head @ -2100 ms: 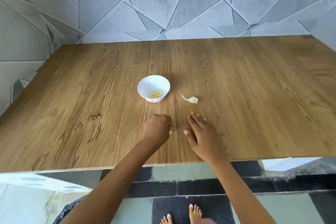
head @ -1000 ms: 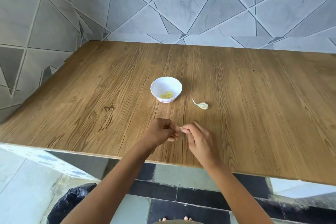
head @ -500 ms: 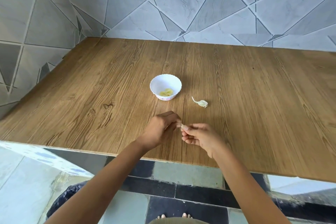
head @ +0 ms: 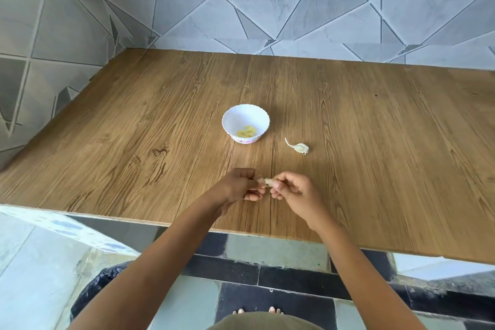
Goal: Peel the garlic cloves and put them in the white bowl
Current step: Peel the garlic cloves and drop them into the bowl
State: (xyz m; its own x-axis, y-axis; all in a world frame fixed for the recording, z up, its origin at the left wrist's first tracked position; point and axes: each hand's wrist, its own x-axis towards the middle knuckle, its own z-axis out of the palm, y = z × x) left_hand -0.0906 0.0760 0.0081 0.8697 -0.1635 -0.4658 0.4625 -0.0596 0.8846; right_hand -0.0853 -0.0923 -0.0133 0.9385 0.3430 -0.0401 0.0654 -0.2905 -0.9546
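Note:
A small pale garlic clove (head: 266,181) is pinched between both hands, just above the wooden table near its front edge. My left hand (head: 238,186) holds its left end and my right hand (head: 296,191) holds its right end, fingers curled. Beyond the hands stands the white bowl (head: 235,115) with several peeled yellowish cloves (head: 247,131) at its bottom. To the right of the bowl a garlic piece with a papery tail (head: 299,147) lies on the table.
The wooden table (head: 134,128) is backed by a grey tiled wall (head: 267,2) at the far and left sides. Below the front edge a black bag (head: 91,286) sits on the tiled floor, and my toes show at the bottom.
My right hand left the tabletop and joined the left hand on the clove. Both hands now pinch it a little above the table. Bowl and garlic piece stayed put.

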